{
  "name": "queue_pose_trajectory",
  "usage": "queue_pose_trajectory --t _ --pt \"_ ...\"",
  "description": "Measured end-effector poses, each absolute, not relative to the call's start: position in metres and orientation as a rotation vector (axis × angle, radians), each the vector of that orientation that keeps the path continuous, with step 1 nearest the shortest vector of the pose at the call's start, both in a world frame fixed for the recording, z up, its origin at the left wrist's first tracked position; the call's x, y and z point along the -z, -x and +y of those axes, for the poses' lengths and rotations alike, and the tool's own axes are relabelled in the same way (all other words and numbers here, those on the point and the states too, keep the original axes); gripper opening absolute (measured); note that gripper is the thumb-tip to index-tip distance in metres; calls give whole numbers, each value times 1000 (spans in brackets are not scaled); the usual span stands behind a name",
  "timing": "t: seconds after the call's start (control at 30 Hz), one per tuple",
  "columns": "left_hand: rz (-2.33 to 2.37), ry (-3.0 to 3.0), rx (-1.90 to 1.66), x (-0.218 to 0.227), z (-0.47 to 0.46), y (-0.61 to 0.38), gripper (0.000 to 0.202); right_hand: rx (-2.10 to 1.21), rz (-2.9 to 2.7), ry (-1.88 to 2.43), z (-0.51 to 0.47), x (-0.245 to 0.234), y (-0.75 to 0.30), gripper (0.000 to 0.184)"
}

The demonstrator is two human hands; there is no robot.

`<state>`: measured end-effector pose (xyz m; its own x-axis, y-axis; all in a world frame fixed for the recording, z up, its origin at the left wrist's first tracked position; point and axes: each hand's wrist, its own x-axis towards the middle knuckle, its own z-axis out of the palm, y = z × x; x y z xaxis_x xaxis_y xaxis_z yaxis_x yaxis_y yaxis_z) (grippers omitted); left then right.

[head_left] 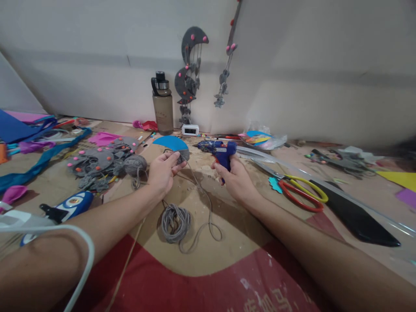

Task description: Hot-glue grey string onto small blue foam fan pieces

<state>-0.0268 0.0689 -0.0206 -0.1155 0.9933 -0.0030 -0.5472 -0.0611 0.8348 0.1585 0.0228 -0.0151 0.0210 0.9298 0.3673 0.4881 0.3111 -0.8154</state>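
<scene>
My left hand (165, 172) pinches a round blue disc (170, 142) whose lower part is wrapped in grey yarn. From that wrapped part a grey strand (210, 203) runs down in a loop to a loose coil of grey yarn (175, 223) on the cardboard. My right hand (235, 175) is closed round the handle of a blue hot glue gun (224, 149). The gun's nozzle points left, toward the disc, with a gap between them. A small ball of grey yarn (135, 165) lies just left of my left hand.
Scissors with red and yellow handles (303, 193) lie right, beside a long black blade-shaped piece (360, 216). A bottle (163, 106) and small white clock (190, 130) stand at the back. Grey felt pieces (100, 160) are heaped left; moon-shaped hangings (188, 43) are against the wall.
</scene>
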Motion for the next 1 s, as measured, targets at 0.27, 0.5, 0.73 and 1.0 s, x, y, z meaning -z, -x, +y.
queue_pose_trajectory --t 0.27,0.5,0.73,1.0 --pt "875 -804 -1506 20 64 23 19 -944 -1503 1696 51 18 -163 17" --pt "907 -857 -1531 18 61 21 24 151 -1784 1624 40 8 -170 18" --pt "940 -1105 -1510 14 58 22 25 -679 -1617 1285 43 18 -112 35" --pt "949 -1137 -1498 15 63 27 23 -737 -1599 1293 45 18 -108 14"
